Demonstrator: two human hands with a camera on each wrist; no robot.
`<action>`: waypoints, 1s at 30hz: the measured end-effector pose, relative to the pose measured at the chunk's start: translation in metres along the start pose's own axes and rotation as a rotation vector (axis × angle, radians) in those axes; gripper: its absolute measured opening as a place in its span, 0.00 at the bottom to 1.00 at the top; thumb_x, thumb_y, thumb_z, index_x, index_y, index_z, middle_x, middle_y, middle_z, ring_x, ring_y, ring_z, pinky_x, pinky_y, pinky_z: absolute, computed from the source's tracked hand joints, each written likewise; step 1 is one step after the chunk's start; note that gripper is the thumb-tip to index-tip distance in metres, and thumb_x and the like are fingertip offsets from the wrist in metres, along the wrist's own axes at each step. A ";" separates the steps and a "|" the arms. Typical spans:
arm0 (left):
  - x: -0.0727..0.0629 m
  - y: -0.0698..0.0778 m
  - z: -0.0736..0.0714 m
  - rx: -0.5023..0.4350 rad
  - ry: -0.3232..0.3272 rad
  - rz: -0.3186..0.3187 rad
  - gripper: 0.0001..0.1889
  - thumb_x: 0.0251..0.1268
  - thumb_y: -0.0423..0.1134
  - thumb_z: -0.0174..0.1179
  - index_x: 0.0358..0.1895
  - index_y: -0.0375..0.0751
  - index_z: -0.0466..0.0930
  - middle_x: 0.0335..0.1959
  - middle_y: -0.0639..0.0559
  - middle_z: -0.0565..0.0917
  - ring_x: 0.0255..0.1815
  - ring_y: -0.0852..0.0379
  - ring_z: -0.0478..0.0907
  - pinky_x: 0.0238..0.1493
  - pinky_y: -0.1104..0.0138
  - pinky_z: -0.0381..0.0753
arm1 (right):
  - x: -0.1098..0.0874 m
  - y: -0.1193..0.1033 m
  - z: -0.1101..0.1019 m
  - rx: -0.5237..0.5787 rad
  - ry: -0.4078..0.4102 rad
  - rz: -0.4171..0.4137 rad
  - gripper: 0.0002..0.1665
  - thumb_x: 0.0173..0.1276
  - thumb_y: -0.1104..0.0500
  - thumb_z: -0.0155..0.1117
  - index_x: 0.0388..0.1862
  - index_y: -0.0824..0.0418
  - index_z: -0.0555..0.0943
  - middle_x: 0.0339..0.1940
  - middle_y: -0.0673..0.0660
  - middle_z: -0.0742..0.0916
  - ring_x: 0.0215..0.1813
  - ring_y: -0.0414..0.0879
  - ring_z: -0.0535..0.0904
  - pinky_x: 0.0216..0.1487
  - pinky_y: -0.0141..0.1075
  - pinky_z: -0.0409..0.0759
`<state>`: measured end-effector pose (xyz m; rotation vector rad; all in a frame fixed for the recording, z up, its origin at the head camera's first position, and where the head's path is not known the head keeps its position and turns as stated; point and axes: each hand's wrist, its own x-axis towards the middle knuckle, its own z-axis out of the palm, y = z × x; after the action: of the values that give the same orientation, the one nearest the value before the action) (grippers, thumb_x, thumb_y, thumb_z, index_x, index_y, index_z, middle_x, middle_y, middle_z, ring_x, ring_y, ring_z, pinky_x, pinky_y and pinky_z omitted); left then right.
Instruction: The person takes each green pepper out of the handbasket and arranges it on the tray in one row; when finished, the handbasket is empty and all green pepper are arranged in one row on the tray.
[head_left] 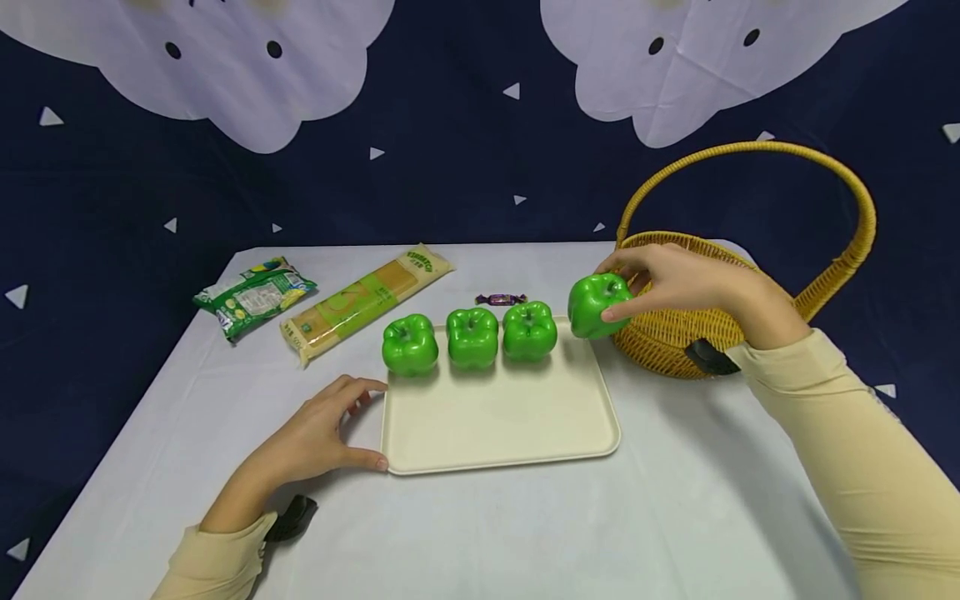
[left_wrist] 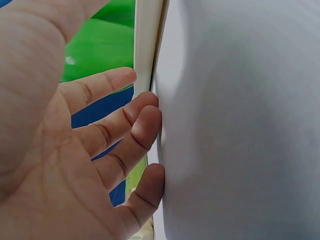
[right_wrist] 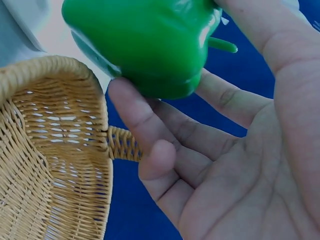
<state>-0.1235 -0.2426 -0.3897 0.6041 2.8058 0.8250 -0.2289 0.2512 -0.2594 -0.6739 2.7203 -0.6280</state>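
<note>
A cream tray lies mid-table with three green peppers in a row along its far edge. My right hand grips a fourth green pepper between thumb and fingers, tilted, at the tray's far right corner beside the wicker basket. The right wrist view shows this pepper held by my right hand just over the basket rim. My left hand lies relaxed against the tray's left edge. Up close, its fingers touch the tray rim.
A long pasta packet and a green snack bag lie at the far left of the white tablecloth. A purple wrapped candy sits behind the tray. The basket's tall handle arches over the right side.
</note>
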 end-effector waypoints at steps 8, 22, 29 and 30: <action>-0.001 0.002 0.000 0.011 0.011 0.016 0.54 0.36 0.65 0.86 0.72 0.50 0.76 0.55 0.50 0.82 0.55 0.51 0.78 0.56 0.49 0.82 | 0.009 -0.005 0.005 -0.027 -0.056 0.016 0.39 0.61 0.41 0.85 0.66 0.57 0.83 0.53 0.55 0.91 0.50 0.46 0.88 0.55 0.43 0.86; 0.000 0.002 0.000 0.015 0.013 0.010 0.54 0.36 0.65 0.86 0.72 0.49 0.77 0.53 0.50 0.82 0.54 0.51 0.78 0.54 0.49 0.82 | 0.025 -0.012 0.017 -0.102 -0.097 -0.008 0.39 0.60 0.40 0.85 0.65 0.57 0.84 0.57 0.55 0.90 0.53 0.48 0.86 0.61 0.49 0.84; -0.001 0.002 0.000 0.016 0.015 0.007 0.53 0.36 0.64 0.87 0.71 0.49 0.77 0.53 0.50 0.82 0.54 0.51 0.78 0.54 0.48 0.82 | 0.029 -0.015 0.018 -0.131 -0.119 0.017 0.41 0.59 0.39 0.85 0.64 0.58 0.84 0.53 0.56 0.91 0.50 0.47 0.86 0.59 0.48 0.85; 0.000 0.002 0.000 0.015 0.016 0.008 0.53 0.36 0.64 0.87 0.71 0.49 0.77 0.53 0.50 0.82 0.54 0.51 0.78 0.54 0.49 0.82 | 0.030 -0.016 0.018 -0.136 -0.121 0.018 0.41 0.59 0.39 0.85 0.64 0.58 0.84 0.52 0.56 0.92 0.50 0.47 0.87 0.59 0.49 0.85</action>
<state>-0.1226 -0.2417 -0.3887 0.6142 2.8283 0.8140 -0.2422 0.2176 -0.2727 -0.6944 2.6704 -0.3876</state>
